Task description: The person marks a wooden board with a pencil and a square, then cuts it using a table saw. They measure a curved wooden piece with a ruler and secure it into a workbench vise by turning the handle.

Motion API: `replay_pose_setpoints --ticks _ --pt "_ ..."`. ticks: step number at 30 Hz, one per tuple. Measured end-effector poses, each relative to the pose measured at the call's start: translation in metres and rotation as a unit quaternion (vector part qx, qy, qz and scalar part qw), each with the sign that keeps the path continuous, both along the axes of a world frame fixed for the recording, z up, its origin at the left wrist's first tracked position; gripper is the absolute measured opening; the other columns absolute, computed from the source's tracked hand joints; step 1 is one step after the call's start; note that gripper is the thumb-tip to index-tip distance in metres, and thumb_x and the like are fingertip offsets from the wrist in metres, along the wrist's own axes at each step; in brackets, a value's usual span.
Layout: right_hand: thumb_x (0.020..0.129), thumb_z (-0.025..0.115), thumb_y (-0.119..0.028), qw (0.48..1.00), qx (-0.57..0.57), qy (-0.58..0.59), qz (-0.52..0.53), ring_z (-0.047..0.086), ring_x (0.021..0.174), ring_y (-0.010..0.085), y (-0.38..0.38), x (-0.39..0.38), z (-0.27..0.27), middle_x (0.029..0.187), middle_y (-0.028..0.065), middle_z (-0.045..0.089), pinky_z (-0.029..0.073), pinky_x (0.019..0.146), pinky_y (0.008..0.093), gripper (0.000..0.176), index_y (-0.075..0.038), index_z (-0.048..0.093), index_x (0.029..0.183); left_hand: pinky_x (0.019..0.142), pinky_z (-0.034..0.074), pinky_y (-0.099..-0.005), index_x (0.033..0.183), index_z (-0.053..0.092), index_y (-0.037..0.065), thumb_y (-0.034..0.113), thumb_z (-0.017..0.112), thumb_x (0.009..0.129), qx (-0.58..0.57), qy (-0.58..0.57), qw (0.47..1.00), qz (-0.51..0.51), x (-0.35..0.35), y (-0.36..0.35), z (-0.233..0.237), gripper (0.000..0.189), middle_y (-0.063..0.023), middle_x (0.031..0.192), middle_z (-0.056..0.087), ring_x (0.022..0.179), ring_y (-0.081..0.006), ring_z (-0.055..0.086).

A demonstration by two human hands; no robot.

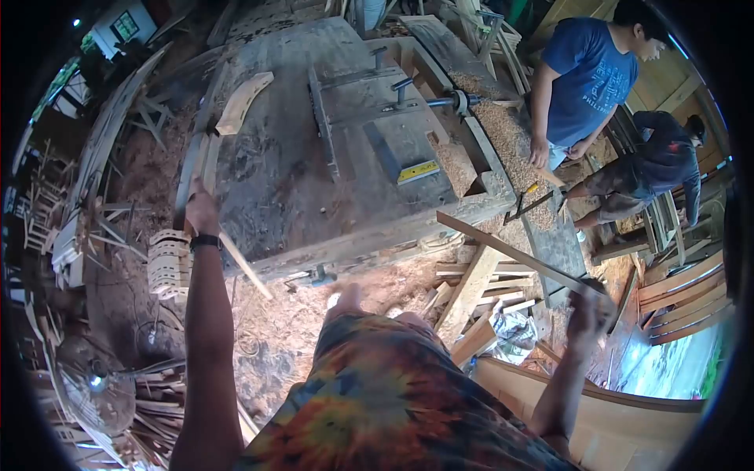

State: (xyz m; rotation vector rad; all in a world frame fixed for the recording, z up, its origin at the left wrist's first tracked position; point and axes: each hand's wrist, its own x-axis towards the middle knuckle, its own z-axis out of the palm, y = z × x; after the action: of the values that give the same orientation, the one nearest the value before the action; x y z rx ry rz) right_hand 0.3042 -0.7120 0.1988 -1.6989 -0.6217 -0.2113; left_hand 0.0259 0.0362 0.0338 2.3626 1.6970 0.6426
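Observation:
My left hand (203, 212), with a dark band at its wrist, is closed at the left edge of the workbench. From it a thin wooden stick (245, 265) slants down toward the floor. Just beyond the fingers lie narrow wooden strips (206, 161), and past those a curved wooden piece (243, 102) rests on the bench. Out to the right, my right hand (585, 314) grips one end of a long, thin wooden strip (514, 253), whose far end points toward the bench's front corner.
On the workbench (275, 188) are a wooden frame with clamps (400, 90) and a square with a yellow part (416, 171). Stacked curved pieces (169, 263) stand at left. Offcuts (495, 286) and sawdust cover the floor. Two people (589, 86) are at the right.

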Motion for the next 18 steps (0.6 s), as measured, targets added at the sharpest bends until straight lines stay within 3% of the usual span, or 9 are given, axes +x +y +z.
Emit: replay_pose_setpoints --ticks 1,4,6,8,10,13,16,18 --pt "0.101 0.063 -0.022 0.998 0.040 0.050 -0.006 0.054 0.058 0.0105 0.023 0.001 -0.018 0.070 0.0078 0.064 0.040 0.053 0.0256 0.031 0.007 0.072 0.100 0.071 0.058 -0.0463 0.140 0.052 0.002 0.056 0.057 0.096 0.014 0.021 0.999 -0.024 0.010 -0.004 -0.009 0.070 -0.0255 0.102 0.073 0.086 -0.0395 0.073" --pt "0.099 0.067 -0.016 0.995 0.033 0.097 0.017 0.058 0.062 0.0102 0.074 0.003 -0.060 0.072 0.0052 0.066 0.046 0.061 0.0257 0.026 0.007 0.071 0.112 0.090 0.054 -0.0575 0.130 0.061 0.008 0.056 0.056 0.096 0.051 0.056 0.995 -0.059 0.047 -0.024 -0.040 0.059 -0.0312 0.112 0.070 0.103 -0.0446 0.070" --pt "0.098 0.068 -0.011 0.991 0.032 0.119 0.044 0.062 0.065 0.0112 0.116 -0.002 -0.075 0.075 0.0069 0.069 0.050 0.062 0.0265 0.024 0.007 0.071 0.113 0.092 0.054 -0.0572 0.123 0.062 0.006 0.052 0.061 0.094 -0.056 0.118 0.989 -0.070 0.070 -0.073 -0.004 0.054 -0.0302 0.115 0.068 0.106 -0.0453 0.068" --pt "0.096 0.071 -0.005 0.990 0.006 0.121 0.070 0.066 0.069 0.0123 0.162 -0.016 -0.065 0.082 0.0086 0.072 0.054 0.065 0.0276 0.023 0.008 0.071 0.114 0.092 0.053 -0.0579 0.121 0.062 0.005 0.048 0.063 0.094 -0.044 0.101 0.987 -0.117 0.080 -0.077 -0.020 0.051 -0.0296 0.118 0.066 0.108 -0.0465 0.067" --pt "0.093 0.072 0.000 0.992 -0.040 0.101 0.072 0.068 0.079 0.0133 0.200 -0.015 -0.088 0.092 0.0079 0.074 0.054 0.071 0.0277 0.018 0.000 0.074 0.111 0.093 0.053 -0.0586 0.119 0.061 0.005 0.045 0.066 0.094 -0.034 0.084 0.982 -0.167 0.091 -0.077 -0.040 0.047 -0.0289 0.121 0.064 0.111 -0.0477 0.065" --pt "0.088 0.073 0.005 0.992 -0.111 -0.061 0.026 0.071 0.087 0.0191 0.264 -0.019 -0.100 0.095 0.0100 0.074 0.053 0.076 0.0305 0.025 -0.005 0.076 0.110 0.093 0.054 -0.0565 0.123 0.060 0.005 0.042 0.069 0.092 -0.052 0.077 0.980 -0.178 0.111 -0.082 -0.050 0.049 -0.0268 0.126 0.059 0.113 -0.0466 0.063" --pt "0.085 0.074 0.005 0.991 -0.110 -0.074 0.024 0.072 0.086 0.0236 0.320 -0.013 -0.132 0.101 0.0116 0.074 0.055 0.076 0.0320 0.028 -0.007 0.076 0.111 0.099 0.050 -0.0551 0.132 0.057 0.003 0.049 0.070 0.090 0.022 0.131 0.965 -0.227 0.131 -0.104 -0.039 0.063 -0.0277 0.138 0.053 0.119 -0.0460 0.060" --pt "0.084 0.074 0.005 0.990 -0.124 -0.058 0.031 0.072 0.087 0.0254 0.347 -0.002 -0.159 0.104 0.0117 0.074 0.056 0.077 0.0324 0.029 -0.008 0.077 0.110 0.107 0.043 -0.0519 0.137 0.056 -0.001 0.056 0.071 0.089 0.062 0.006 0.950 -0.306 0.150 -0.119 -0.036 0.076 -0.0271 0.136 0.057 0.121 -0.0444 0.059"
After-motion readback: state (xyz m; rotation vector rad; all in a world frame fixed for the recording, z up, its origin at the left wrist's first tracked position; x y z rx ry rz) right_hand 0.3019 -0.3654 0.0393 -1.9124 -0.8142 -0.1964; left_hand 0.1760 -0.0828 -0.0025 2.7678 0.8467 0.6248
